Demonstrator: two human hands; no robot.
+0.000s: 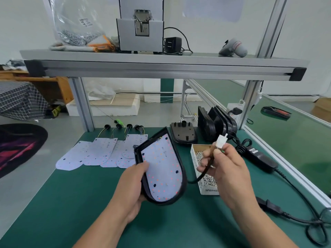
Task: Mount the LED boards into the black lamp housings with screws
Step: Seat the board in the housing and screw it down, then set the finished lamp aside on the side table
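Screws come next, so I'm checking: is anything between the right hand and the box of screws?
Yes. The right hand has its grip on a white plastic connector and its black cable, which hangs across the open cardboard box of silver screws just beneath.

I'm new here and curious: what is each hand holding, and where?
The left hand grips the housing by its left edge, thumb on the board. The right hand pinches the cable at its white plug.
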